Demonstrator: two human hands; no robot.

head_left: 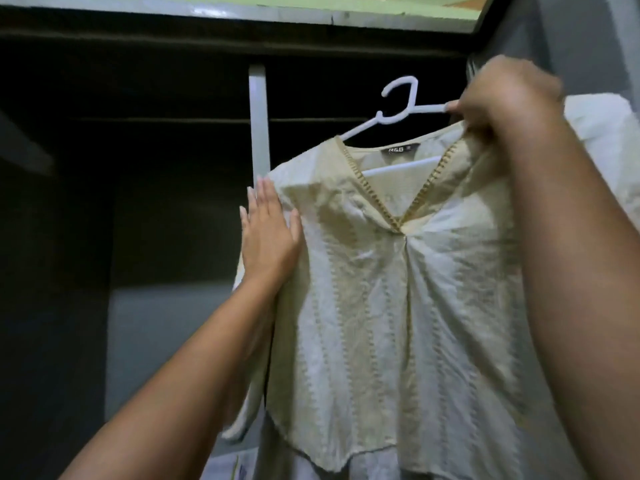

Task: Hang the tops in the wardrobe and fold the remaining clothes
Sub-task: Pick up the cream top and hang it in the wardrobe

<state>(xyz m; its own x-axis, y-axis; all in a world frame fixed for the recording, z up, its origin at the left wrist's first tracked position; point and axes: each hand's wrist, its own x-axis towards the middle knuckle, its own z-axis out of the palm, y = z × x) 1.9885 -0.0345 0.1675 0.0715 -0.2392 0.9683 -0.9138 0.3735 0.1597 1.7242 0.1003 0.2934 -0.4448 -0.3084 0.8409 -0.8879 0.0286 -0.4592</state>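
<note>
Holding the hanger (398, 114) and blouse (398, 271) shoulder pinched in my right hand (502, 98), left hand (268, 230) flat, fingers spread, steadying fabric before hooking into the wardrobe (173, 150).

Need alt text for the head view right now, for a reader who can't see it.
A cream V-neck top on a white plastic hanger is held up before a dark open wardrobe. The right hand grips the hanger and the top's shoulder; the left hand lies flat against the other shoulder.

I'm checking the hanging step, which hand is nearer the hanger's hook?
Right. The right hand grips the white hanger just beside its hook; the left hand lies flat on the cream top, lower down.
</note>
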